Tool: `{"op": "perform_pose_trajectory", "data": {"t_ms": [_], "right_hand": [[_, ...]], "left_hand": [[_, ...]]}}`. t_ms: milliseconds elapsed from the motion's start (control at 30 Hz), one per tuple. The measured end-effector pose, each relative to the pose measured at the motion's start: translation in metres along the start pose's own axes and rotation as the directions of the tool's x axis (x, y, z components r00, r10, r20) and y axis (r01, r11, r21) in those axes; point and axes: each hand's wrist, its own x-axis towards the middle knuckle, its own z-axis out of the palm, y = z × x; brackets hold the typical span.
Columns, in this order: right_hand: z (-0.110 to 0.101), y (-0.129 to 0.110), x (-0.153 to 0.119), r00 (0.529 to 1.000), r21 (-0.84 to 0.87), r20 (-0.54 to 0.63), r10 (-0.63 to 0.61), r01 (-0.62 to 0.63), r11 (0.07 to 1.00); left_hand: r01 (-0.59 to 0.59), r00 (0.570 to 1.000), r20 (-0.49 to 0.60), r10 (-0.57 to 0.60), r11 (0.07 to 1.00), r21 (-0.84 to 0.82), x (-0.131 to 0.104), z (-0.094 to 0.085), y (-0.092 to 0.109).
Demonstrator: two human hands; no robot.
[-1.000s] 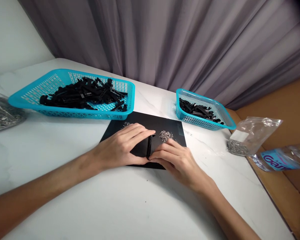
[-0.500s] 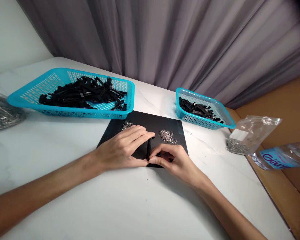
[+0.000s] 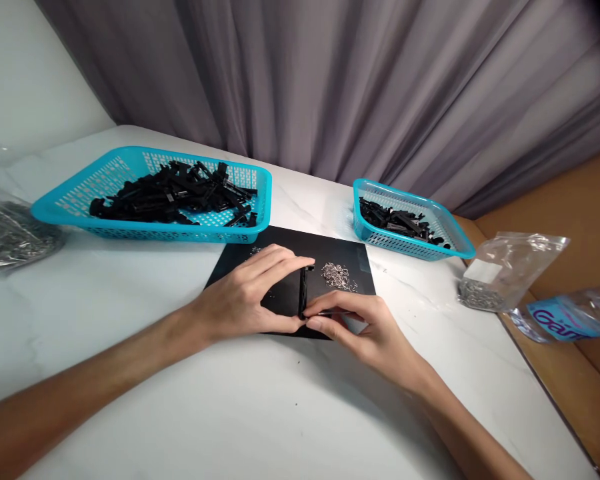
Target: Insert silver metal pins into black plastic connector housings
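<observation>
My left hand (image 3: pixel 255 290) holds a narrow black plastic part (image 3: pixel 303 292) between its fingertips, thumb at the near end and a finger at the far end. The part stands lengthwise away from me over a black mat (image 3: pixel 290 243). My right hand (image 3: pixel 363 323) is closed in a pinch at the part's near end, its fingertips touching or almost touching my left thumb. A thin, slender metal tool (image 3: pixel 336 311) shows between the right fingers; its exact kind and tip are hidden. Small silver metal pieces (image 3: pixel 337 275) lie heaped on the mat beyond my right hand.
A large blue basket (image 3: pixel 180 233) of black plastic parts stands back left, a smaller blue basket (image 3: pixel 415 248) of them back right. Bags of metal pieces lie at far left (image 3: pixel 15 233) and right (image 3: pixel 485 290). A plastic bottle (image 3: pixel 570 317) lies beyond the right bag.
The view has shifted slightly. My right fingers have spread a little along the tool, staying at the part's near end. My left hand keeps its hold on the black part.
</observation>
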Motion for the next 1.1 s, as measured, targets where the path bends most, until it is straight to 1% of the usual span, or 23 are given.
{"op": "perform_pose_trajectory", "data": {"t_ms": [67, 167, 267, 333, 467, 567, 667, 867, 933, 967, 1033, 1100], "right_hand": [[0.004, -0.001, -0.002, 0.999, -0.037, -0.039, -0.036, 0.034, 0.999], [0.013, -0.003, -0.006, 0.986, -0.120, -0.131, -0.106, 0.090, 0.989], [0.020, -0.005, -0.009, 0.970, -0.171, -0.213, -0.118, 0.082, 0.982], [0.020, -0.005, -0.010, 0.968, -0.211, -0.224, -0.114, 0.066, 0.975], [0.015, -0.003, -0.009, 0.979, -0.261, -0.148, -0.138, 0.096, 0.960], [0.011, -0.001, -0.008, 0.977, -0.251, -0.130, -0.167, 0.131, 0.959], [0.009, 0.000, -0.009, 0.974, -0.288, -0.103, -0.200, 0.163, 0.944], [0.000, 0.001, -0.010, 0.964, -0.415, 0.065, -0.258, 0.262, 0.871], [-0.002, 0.000, -0.010, 0.963, -0.390, 0.084, -0.256, 0.269, 0.881], [-0.002, 0.000, -0.009, 0.968, -0.350, 0.079, -0.238, 0.251, 0.903], [-0.002, -0.002, -0.008, 0.984, -0.229, 0.032, -0.173, 0.175, 0.958], [-0.001, -0.003, -0.006, 0.995, -0.109, -0.027, -0.093, 0.090, 0.990]], "left_hand": [[0.004, 1.000, 0.002, -0.004, 1.000, 0.005, 0.000, -0.001, 0.000], [0.014, 1.000, 0.001, -0.014, 0.999, 0.040, 0.000, -0.001, 0.000], [0.000, 1.000, -0.005, 0.000, 0.998, 0.071, 0.000, -0.002, -0.001], [-0.014, 1.000, 0.001, 0.014, 0.997, 0.071, -0.001, -0.001, -0.002], [-0.016, 1.000, 0.003, 0.016, 0.999, 0.039, -0.001, -0.001, -0.002], [-0.024, 1.000, -0.009, 0.024, 0.999, 0.037, 0.000, -0.001, -0.002], [-0.035, 0.999, 0.006, 0.035, 0.998, 0.046, 0.001, -0.001, -0.002], [-0.044, 0.999, 0.014, 0.043, 0.997, 0.060, 0.001, 0.000, -0.002], [-0.052, 0.999, 0.019, 0.051, 0.997, 0.052, 0.001, 0.000, -0.001], [-0.046, 0.999, 0.021, 0.045, 0.998, 0.042, 0.001, 0.001, -0.001], [-0.019, 1.000, 0.018, 0.018, 1.000, 0.021, 0.002, 0.001, -0.001], [0.007, 1.000, -0.001, -0.007, 1.000, 0.009, 0.002, 0.001, -0.001]]}}
